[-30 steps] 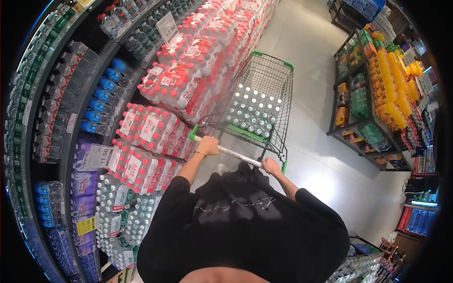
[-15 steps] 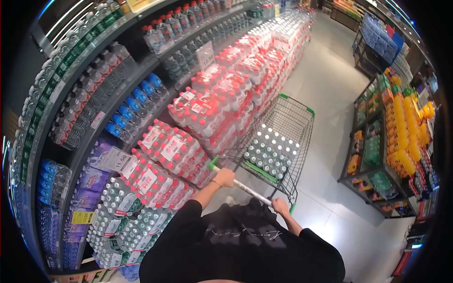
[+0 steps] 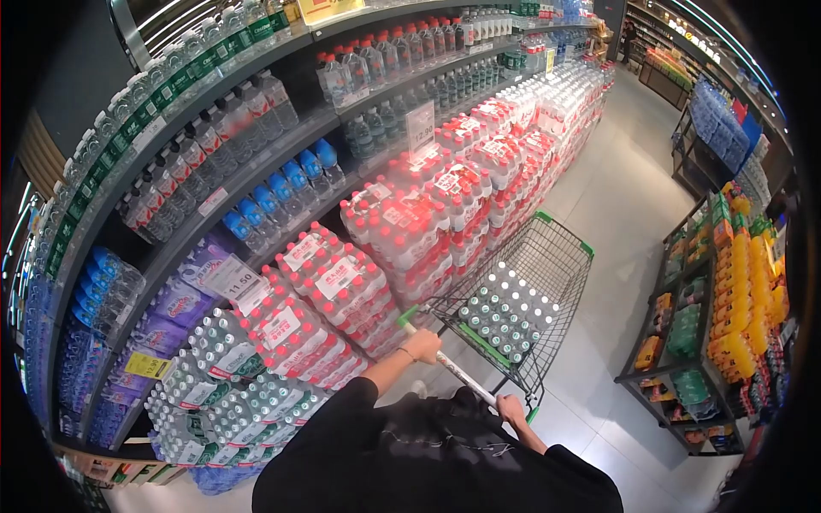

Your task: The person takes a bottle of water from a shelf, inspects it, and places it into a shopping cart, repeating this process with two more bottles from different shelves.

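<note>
Both of my hands grip the pale handle bar of a wire shopping cart (image 3: 560,321) with green corner trim. My left hand (image 3: 422,345) is wrapped round the bar near its green left end, a thin band on the wrist. Close to the bar's other end, my right hand (image 3: 511,409) is closed round it. Inside the cart lies a pack of clear bottles (image 3: 510,312) with white and green caps, at the end nearer me. Red-capped bottle packs (image 3: 333,278) are stacked just left of the cart.
Shelves of bottled water (image 3: 231,120) curve along the left. Green-labelled bottle packs (image 3: 231,398) stand low beside me, near a price sign (image 3: 235,280). On the right is a dark rack of orange drinks (image 3: 735,299). A pale floor aisle (image 3: 611,154) runs ahead between them.
The view has tilted and shifted, so the cart, shelves and my hands sit lower and mostly further right. Both hands keep their hold on the handle.
</note>
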`<control>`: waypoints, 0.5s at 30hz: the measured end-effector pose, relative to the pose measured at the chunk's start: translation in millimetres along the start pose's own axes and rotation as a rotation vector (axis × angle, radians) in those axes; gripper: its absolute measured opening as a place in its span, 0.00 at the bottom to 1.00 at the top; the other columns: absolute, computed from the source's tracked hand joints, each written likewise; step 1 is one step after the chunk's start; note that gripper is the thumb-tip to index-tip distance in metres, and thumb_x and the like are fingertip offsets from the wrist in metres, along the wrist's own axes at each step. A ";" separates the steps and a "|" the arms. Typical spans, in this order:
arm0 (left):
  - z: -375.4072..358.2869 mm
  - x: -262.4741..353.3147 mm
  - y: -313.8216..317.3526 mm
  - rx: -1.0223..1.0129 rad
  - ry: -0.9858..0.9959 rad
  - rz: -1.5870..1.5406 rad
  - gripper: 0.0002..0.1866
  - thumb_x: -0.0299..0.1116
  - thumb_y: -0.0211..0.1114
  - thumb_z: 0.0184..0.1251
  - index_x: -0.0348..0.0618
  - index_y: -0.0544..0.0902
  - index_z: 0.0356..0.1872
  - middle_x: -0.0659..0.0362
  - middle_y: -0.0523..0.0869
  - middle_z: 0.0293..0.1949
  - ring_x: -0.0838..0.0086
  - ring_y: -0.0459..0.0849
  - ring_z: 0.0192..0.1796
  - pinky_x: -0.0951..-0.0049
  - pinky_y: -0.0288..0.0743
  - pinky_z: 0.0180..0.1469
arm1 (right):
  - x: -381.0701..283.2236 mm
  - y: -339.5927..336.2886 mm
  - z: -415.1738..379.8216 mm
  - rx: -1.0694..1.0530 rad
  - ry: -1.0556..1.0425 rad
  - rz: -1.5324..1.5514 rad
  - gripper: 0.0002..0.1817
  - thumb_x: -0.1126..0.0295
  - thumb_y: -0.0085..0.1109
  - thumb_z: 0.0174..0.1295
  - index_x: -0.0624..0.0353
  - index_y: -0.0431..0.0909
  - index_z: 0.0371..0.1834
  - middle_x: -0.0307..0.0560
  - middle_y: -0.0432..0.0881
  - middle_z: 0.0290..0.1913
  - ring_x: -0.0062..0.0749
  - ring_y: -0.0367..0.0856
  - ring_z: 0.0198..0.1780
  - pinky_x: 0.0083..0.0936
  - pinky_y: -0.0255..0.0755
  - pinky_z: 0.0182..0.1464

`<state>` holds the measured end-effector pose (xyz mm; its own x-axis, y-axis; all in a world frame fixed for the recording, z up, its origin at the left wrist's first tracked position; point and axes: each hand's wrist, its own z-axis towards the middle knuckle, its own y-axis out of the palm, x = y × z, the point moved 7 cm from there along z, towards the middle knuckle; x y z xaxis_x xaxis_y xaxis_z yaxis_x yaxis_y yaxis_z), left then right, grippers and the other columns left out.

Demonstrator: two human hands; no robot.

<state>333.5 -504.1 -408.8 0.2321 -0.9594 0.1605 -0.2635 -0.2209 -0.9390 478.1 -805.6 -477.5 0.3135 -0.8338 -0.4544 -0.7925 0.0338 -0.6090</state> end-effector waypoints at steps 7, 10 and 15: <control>0.8 -0.9 2.0 -0.005 -0.012 -0.010 0.15 0.40 0.69 0.38 0.41 0.89 0.26 0.46 0.88 0.27 0.52 0.89 0.33 0.56 0.83 0.38 | 1.9 1.2 0.6 0.054 -0.052 0.002 0.30 0.53 0.44 0.60 0.74 0.82 0.25 0.73 0.81 0.26 0.64 0.85 0.35 0.48 0.76 0.47; 0.9 -1.2 1.6 -0.003 -0.011 -0.008 0.15 0.40 0.69 0.38 0.41 0.89 0.25 0.46 0.88 0.27 0.52 0.89 0.33 0.56 0.83 0.38 | -0.7 -1.2 -1.3 0.056 -0.048 0.009 0.30 0.52 0.44 0.61 0.74 0.82 0.25 0.74 0.81 0.26 0.65 0.84 0.35 0.49 0.75 0.48; 1.5 -2.3 2.4 0.004 -0.014 -0.017 0.15 0.40 0.69 0.38 0.40 0.89 0.25 0.46 0.88 0.27 0.52 0.89 0.32 0.56 0.83 0.38 | 0.5 -0.6 -0.6 0.079 -0.037 0.006 0.30 0.52 0.44 0.61 0.74 0.83 0.26 0.75 0.81 0.27 0.66 0.85 0.36 0.49 0.76 0.48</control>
<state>333.7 -502.2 -411.9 0.2498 -0.9529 0.1722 -0.2556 -0.2364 -0.9374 478.4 -806.4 -476.9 0.3298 -0.8123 -0.4810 -0.7509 0.0831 -0.6552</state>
